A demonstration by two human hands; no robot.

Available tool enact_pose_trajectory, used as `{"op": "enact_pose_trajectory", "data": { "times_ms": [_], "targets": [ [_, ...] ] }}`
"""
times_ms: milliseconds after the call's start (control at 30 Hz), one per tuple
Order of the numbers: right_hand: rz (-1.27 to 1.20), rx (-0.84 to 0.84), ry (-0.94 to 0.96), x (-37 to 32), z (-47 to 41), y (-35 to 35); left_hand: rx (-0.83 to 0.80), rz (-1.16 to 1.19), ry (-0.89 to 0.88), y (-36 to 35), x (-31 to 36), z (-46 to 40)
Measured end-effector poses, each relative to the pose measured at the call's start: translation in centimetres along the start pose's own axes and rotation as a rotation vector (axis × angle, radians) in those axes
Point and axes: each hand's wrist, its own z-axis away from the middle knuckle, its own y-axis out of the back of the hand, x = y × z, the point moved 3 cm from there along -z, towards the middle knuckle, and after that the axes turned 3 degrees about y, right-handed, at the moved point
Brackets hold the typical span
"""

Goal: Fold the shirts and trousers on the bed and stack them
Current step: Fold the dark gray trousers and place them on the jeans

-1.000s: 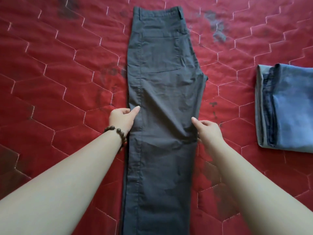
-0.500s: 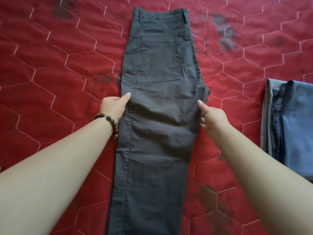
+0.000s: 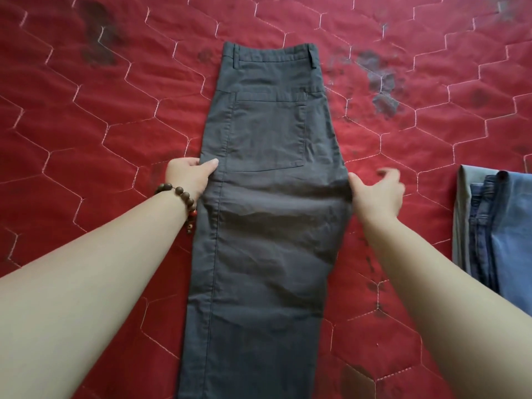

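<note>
Dark grey trousers (image 3: 267, 214), folded lengthwise, lie flat down the middle of the bed with the waistband at the far end and a back pocket facing up. My left hand (image 3: 187, 175), with a bead bracelet on its wrist, pinches the trousers' left edge beside the pocket, thumb on top. My right hand (image 3: 377, 194) is at the right edge near the crotch point. Its thumb touches the cloth and its blurred fingers spread out to the right. The lower legs run out of the bottom of the view.
A red quilted bedspread (image 3: 100, 116) with a hexagon stitch pattern and dark patches covers the bed. A stack of folded blue jeans and grey cloth (image 3: 495, 231) lies at the right edge, a little beyond my right hand.
Both hands have slid along the trousers' edges toward the waistband. My right hand's fingers, curled at the edge before, now spread out and blur in motion.
</note>
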Motion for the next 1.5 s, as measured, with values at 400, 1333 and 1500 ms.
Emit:
{"op": "enact_pose_trajectory", "data": {
  "times_ms": [400,1333,1500],
  "targets": [
    [0.514,-0.275,0.992,-6.1,2.3,-8.8,-0.062,-1.039,-0.852,-6.8,3.7,1.9],
    [0.719,-0.468,1.439,-19.1,-8.8,-16.9,-0.019,-1.172,-0.84,-7.6,4.3,-2.9],
    [0.789,-0.107,1.066,-20.5,-14.6,-16.0,-0.012,-1.151,-0.852,-7.7,4.0,-3.0]
  ]
}}
